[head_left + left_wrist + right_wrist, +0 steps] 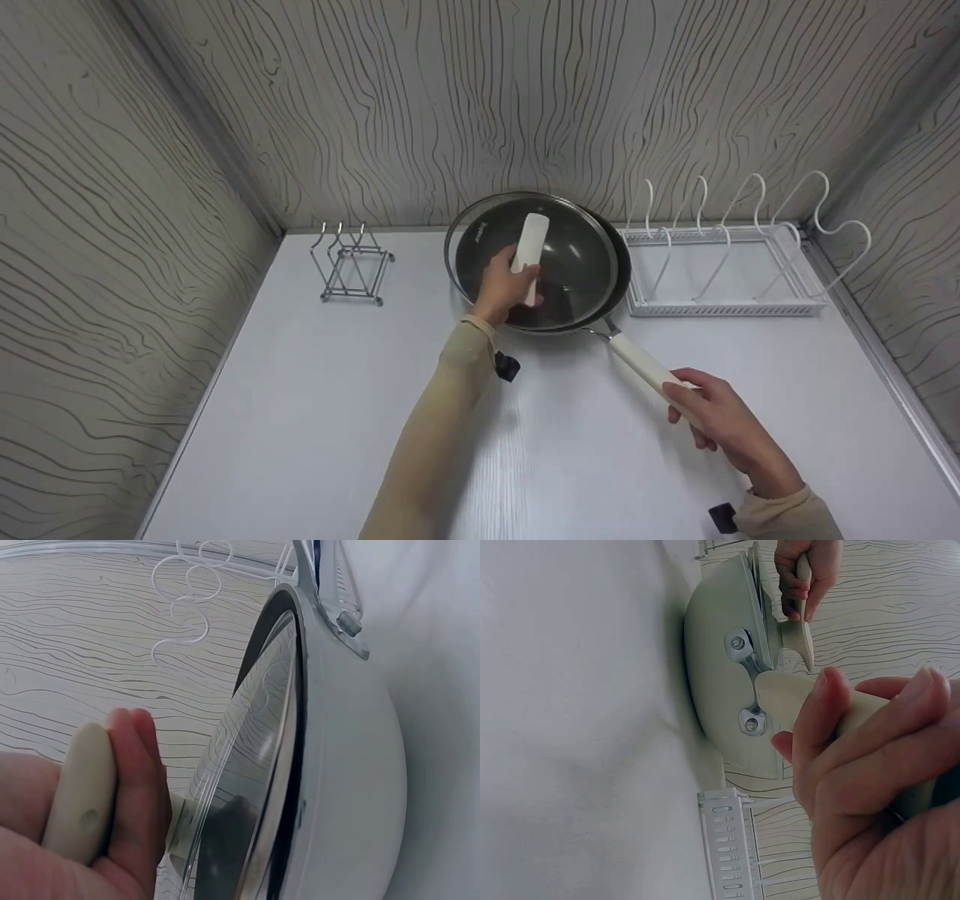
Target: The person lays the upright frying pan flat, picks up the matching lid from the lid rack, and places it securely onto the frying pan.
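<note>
A wok-like frying pan [349, 757] with a pale outside and dark inside stands on the table near the back wall. Over it lies a glass lid [574, 259] with a metal rim, shifted left so that the pan's dark inner edge shows on the right. My left hand [506, 283] grips the lid's long cream handle [533, 238], its thumb and fingers on opposite sides. With curled fingers my right hand [712, 412] holds the pan's cream handle [637, 360], which points toward the front right. The palm side of that grip shows in the right wrist view.
A white rack [724, 308] with wavy wire dividers stands at the back right, close beside the pan. To the left is a small metal wire rack [352, 291]. Wood-patterned walls [420, 112] border the white table [330, 420] at the back and sides.
</note>
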Available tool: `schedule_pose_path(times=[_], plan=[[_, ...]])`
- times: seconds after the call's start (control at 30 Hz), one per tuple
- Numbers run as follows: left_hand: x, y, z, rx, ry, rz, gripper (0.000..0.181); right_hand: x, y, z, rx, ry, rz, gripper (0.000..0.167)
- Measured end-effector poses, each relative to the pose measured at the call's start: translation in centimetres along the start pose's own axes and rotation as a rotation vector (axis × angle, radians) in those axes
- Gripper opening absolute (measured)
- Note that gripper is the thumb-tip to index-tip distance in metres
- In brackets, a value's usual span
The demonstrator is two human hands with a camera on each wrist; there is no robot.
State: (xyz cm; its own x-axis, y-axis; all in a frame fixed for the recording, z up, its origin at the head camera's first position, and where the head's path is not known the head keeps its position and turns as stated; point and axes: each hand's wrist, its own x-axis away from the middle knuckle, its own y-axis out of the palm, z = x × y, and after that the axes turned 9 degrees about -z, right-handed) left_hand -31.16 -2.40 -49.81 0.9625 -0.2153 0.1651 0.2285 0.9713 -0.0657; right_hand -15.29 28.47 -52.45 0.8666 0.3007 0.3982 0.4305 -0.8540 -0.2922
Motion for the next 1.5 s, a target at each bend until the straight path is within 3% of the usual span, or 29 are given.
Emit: schedule_pose_path(times=[1.5], plan=[[0.67,0.82,0.51,0.123,-0.005,-0.009,0.049,0.12,0.1,-0.04,-0.007,-0.017,-0.013,0.059]])
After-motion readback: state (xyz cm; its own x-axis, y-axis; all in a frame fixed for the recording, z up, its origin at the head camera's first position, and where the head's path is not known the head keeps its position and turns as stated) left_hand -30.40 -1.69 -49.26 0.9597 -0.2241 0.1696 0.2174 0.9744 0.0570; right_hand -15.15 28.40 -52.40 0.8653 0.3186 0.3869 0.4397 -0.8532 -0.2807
